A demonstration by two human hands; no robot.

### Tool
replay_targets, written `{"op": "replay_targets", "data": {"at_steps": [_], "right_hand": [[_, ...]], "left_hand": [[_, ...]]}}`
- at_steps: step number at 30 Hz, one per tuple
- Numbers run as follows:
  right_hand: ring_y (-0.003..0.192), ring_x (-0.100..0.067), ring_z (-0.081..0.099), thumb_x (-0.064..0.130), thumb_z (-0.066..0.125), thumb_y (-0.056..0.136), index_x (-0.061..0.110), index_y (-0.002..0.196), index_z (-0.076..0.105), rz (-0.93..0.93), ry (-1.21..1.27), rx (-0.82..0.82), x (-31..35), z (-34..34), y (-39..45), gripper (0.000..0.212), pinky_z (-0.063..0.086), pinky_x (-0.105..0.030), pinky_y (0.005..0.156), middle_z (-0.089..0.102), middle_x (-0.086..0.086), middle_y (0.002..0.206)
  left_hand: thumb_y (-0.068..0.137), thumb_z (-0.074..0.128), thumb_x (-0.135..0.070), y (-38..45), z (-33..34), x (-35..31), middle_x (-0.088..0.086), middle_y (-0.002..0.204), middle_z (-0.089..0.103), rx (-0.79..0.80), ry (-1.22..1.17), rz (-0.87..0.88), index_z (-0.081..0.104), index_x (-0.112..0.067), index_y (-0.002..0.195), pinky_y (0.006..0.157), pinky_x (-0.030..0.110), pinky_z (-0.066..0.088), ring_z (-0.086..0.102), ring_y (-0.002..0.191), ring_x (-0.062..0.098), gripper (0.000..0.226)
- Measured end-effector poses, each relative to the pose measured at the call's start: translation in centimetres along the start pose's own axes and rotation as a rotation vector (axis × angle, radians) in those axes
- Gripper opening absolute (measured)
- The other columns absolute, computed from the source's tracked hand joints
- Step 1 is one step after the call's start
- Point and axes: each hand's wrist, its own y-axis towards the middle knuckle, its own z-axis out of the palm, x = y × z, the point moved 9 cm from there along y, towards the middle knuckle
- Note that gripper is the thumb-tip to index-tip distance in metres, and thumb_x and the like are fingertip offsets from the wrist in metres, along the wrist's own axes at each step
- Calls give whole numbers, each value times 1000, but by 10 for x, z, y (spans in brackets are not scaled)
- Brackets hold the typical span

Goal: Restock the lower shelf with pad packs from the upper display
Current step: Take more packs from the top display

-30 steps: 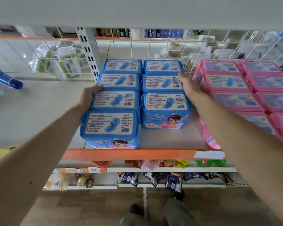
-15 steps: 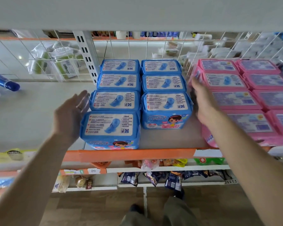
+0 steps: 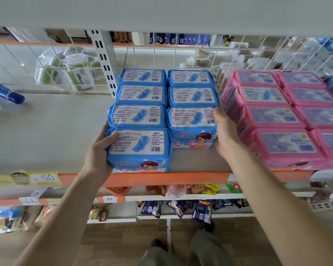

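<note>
Now the left hand grips the front soft blue plastic pad pack of the left row, thumb on top, at the orange shelf lip. The right hand clasps the right row's front blue pack by its side. Best to slide each pack straight forward, so the packs behind stay aligned. Printing is too blurred to read; a yellow price tag reads "50", a small white one "10".
</note>
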Motion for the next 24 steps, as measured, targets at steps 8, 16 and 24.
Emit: {"op": "replay_targets", "data": {"at_steps": [8, 16, 24], "right_hand": [[114, -11, 63, 45, 38, 106, 20, 151, 42, -83, -221, -78, 16, -16, -19, 51, 50, -35, 98, 64, 5, 129], [55, -16, 55, 38, 39, 108, 28, 144, 49, -277, -429, 227, -31, 53, -176, 39, 44, -34, 53, 63, 0, 67], [55, 1, 50, 31, 50, 105, 18, 124, 66, -292, -454, 165, -51, 62, -163, 28, 35, -10, 54, 56, 24, 68]], "left_hand": [[99, 41, -3, 1, -11, -3, 3, 133, 66, 24, 30, 9, 51, -24, 145, 75, 27, 62, 68, 109, 19, 52], [84, 56, -31, -19, -20, 6, 6, 145, 55, 37, 92, 65, 35, -20, 153, 82, 24, 56, 65, 111, 10, 73], [100, 32, -6, -20, -5, 3, -5, 107, 74, 31, 26, 74, 52, -30, 139, 68, 24, 60, 72, 96, 10, 50]]}}
